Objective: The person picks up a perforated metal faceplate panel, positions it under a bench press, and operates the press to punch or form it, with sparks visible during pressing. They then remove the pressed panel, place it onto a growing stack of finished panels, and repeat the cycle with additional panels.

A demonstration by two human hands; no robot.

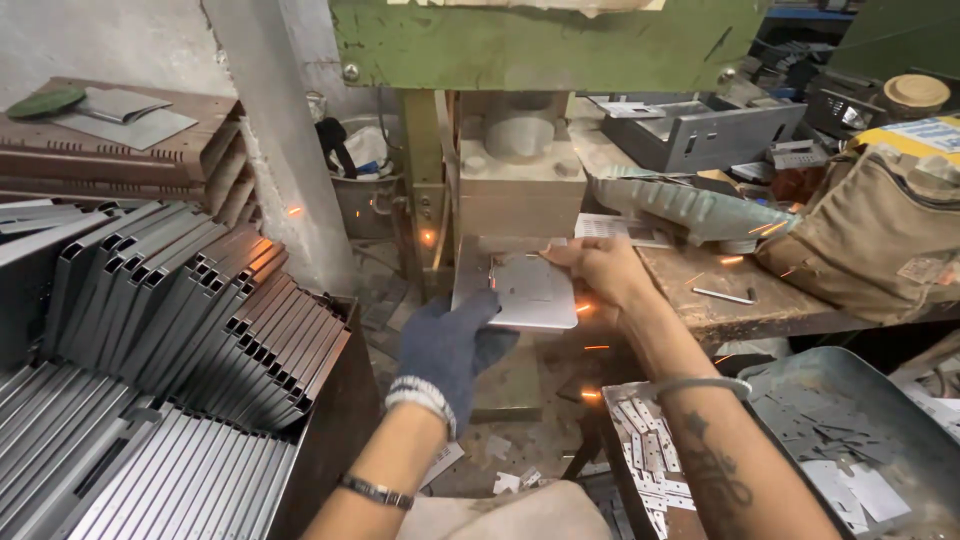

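A flat grey metal plate (pixel 530 290) with rounded corners is held level at the bed of the green press (pixel 540 45), just in front of its pale block. The plate's near left corner is gripped by the left hand (pixel 450 345), which is covered by a dark blue glove with a white cuff; the fingers are curled up and closed around the edge, the forearm reaching up from below with a dark band worn at the wrist. The plate's far right edge is clasped by the bare right hand (pixel 605 268), fingers bent over the top, wrist turned inward, the tattooed forearm stretched across the wooden bench (pixel 740 305). Orange sparks are seen scattered about the plate. Stacked grey slotted panels (pixel 190 310) are leaned at the left.
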